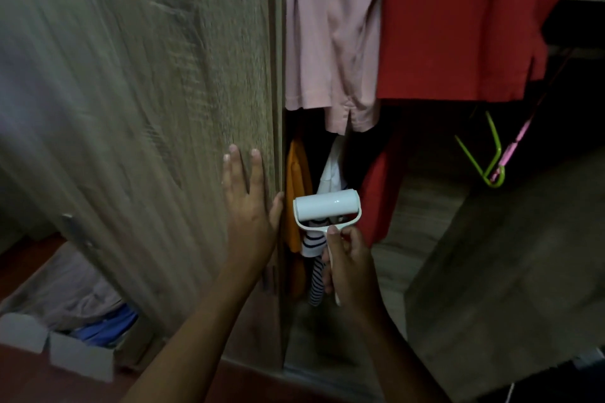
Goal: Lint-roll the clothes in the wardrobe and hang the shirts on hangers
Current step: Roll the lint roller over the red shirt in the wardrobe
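My right hand grips the handle of a white lint roller, its roll held level in front of the open wardrobe. My left hand lies flat, fingers spread, against the wooden wardrobe door near its edge. Inside hang a pink shirt and a red shirt at the top. Lower down are an orange garment, a white and striped garment behind the roller, and another red cloth.
A green hanger and a pink hanger dangle at the right inside the wardrobe. A wooden panel stands at the lower right. At the lower left sits a box with grey and blue cloth.
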The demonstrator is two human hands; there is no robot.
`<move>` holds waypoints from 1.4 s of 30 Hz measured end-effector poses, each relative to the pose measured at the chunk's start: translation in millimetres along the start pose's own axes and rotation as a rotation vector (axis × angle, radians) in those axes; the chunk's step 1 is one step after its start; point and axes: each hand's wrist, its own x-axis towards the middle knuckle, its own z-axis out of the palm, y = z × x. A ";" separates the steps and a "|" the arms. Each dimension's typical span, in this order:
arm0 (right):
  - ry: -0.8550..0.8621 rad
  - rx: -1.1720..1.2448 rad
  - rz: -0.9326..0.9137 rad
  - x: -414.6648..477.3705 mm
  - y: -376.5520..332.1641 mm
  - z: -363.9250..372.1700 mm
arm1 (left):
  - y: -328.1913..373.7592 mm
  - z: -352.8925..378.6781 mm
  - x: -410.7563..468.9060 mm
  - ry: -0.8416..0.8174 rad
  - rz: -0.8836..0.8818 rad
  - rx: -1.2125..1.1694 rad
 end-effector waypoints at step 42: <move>-0.189 -0.092 -0.145 87.5 3.4 -182.5 | 127.1 109.2 -47.9 -0.351 -0.994 -0.776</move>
